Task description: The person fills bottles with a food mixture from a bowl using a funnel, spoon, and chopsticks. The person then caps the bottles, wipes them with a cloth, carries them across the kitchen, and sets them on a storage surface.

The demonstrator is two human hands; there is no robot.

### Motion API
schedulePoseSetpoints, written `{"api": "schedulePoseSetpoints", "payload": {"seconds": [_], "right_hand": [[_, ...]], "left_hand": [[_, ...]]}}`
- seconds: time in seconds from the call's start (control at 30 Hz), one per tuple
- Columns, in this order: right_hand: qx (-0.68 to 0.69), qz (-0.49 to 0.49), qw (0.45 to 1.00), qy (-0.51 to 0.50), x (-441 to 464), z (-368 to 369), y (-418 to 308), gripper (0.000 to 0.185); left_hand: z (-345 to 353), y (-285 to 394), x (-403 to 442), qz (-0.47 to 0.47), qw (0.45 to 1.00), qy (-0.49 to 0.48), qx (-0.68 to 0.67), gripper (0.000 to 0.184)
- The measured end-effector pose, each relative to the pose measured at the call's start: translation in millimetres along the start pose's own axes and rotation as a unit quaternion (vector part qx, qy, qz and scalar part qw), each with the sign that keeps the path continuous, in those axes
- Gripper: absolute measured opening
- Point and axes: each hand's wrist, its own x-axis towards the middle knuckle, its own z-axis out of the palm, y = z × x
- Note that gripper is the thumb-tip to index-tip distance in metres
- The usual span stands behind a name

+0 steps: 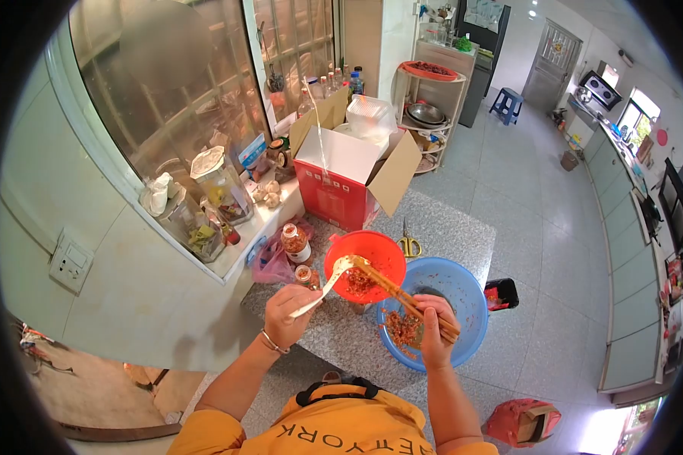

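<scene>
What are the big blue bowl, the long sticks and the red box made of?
The big blue bowl looks like plastic, smooth and evenly colored. The long sticks seem to be wood or bamboo, from their brown color; I can't tell which. The red box looks like cardboard: printed outside, with stiff, folded-out flaps.

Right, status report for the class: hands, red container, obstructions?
Left hand on spoon. Right hand on chopsticks. Red container holds chopped food. No obstruction seen.

Bright window light from the sides; fisheye edges curve, blackened.
</scene>
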Motion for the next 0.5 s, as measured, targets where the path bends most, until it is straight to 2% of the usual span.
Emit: {"api": "schedulePoseSetpoints", "payload": {"seconds": [0.03, 0.17, 0.23, 0.27, 0.3, 0.33, 0.37, 0.4, 0.47, 0.5], "right_hand": [[0.006, 0.011, 1.000, 0.027, -3.1, 1.5, 8.6, 0.017], [0.010, 0.048, 0.997, 0.055, -4.4, 0.7, 23.6, 0.016], [-0.034, 0.031, 0.997, 0.069, 0.6, -2.0, 9.4, 0.016], [-0.079, 0.013, 0.993, 0.081, 4.4, -2.6, -1.4, 0.016], [-0.079, 0.013, 0.994, 0.081, 6.4, -3.4, -7.2, 0.016], [-0.027, 0.029, 0.997, 0.066, 7.6, -4.3, -11.8, 0.016], [0.026, 0.044, 0.997, 0.051, 8.6, -5.1, -16.0, 0.016], [0.026, 0.044, 0.997, 0.052, 11.2, -6.2, -20.7, 0.016], [0.050, 0.050, 0.995, -0.064, 16.4, -8.5, -27.4, 0.014], [0.050, 0.049, 0.996, -0.063, 16.3, -7.6, -24.1, 0.014]], "left_hand": [[0.6, 3.0, 0.9, -0.037, 0.999, 0.024, -0.011, 0.029], [2.4, -0.3, 0.3, -0.020, 0.998, 0.050, -0.023, 0.028], [-3.0, -3.9, -0.3, 0.048, 0.999, 0.008, -0.010, 0.030], [-6.5, -3.4, 1.2, 0.048, 0.999, 0.008, -0.009, 0.030], [-11.2, -1.0, 3.3, 0.082, 0.995, -0.047, 0.017, 0.028], [-14.7, 0.1, 3.9, 0.115, 0.987, -0.103, 0.042, 0.027], [-16.0, -2.4, 1.5, 0.115, 0.987, -0.104, 0.043, 0.027], [-16.2, -6.7, -1.8, 0.135, 0.980, -0.132, 0.058, 0.028], [-17.2, -7.3, -1.4, 0.166, 0.969, -0.168, 0.076, 0.032], [-17.7, -6.2, -0.5, 0.167, 0.969, -0.168, 0.076, 0.032]]}}
